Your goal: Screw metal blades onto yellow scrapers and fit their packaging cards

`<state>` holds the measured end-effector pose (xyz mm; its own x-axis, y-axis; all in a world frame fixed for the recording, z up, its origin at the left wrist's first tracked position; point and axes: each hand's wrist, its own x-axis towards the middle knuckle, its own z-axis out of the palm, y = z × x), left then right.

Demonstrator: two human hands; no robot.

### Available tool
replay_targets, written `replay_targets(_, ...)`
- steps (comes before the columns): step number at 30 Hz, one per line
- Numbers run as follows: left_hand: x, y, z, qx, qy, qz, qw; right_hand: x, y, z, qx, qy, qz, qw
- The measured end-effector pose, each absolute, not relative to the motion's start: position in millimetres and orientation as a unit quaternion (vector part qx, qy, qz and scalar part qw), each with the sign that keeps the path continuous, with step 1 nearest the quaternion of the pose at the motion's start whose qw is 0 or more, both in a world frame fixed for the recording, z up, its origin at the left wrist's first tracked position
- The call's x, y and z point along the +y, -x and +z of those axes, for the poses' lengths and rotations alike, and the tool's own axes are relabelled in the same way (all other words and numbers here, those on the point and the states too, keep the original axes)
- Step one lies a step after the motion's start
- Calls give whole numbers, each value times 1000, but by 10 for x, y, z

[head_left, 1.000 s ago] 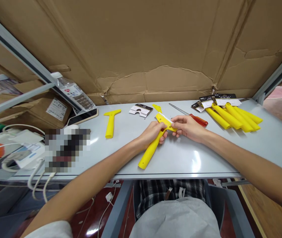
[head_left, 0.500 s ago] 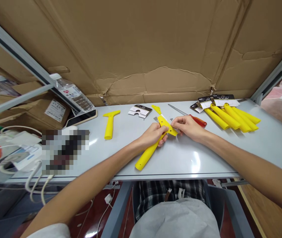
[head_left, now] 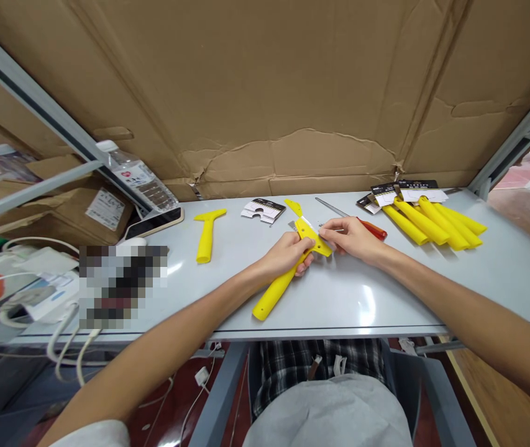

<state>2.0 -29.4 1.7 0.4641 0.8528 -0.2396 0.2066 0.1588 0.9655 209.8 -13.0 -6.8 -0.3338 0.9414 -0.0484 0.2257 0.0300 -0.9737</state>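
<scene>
A yellow scraper [head_left: 276,294] lies slantwise in my left hand [head_left: 289,253], which is wrapped round it just below the head. Its handle points down toward the front edge of the table. A thin bright blade edge shows along the far side of the head. My right hand [head_left: 349,239] is at that side, thumb and fingertips pinched together against the head's edge; what they hold is hidden. Just beyond the head lies a small loose yellow piece [head_left: 293,206]. Behind my right hand rests a screwdriver [head_left: 373,230] with a red handle, partly covered by the fingers.
Another yellow scraper handle [head_left: 205,239] lies left of my hands. Behind stands a black-and-white card [head_left: 263,211]. Several carded yellow scrapers [head_left: 437,223] are piled at right. A phone [head_left: 155,222], a water bottle [head_left: 141,177] and cables crowd the left. Cardboard [head_left: 292,81] walls the back.
My right fingertips have shifted very slightly left along the scraper's head. The left hand keeps its grip, and the other things stay where they were.
</scene>
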Motion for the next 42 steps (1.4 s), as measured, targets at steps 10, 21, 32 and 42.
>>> replay_targets(10, -285, -64, 7, 475, -580, 288, 596, -142, -2052, -101, -613, 431, 574, 330)
replay_targets(21, -206, 7, -8, 489, -545, 359, 579, -80, -2098, -159, -568, 439, 597, 358)
replay_targets(32, -183, -1, -17, 494, -469, 425, 596, -110, -2072, -72, -447, 427, 684, 387)
replay_targets(42, -207, -16, 12, 492, -509, 439, 554, -108, -2062, -71, -436, 434, 680, 399)
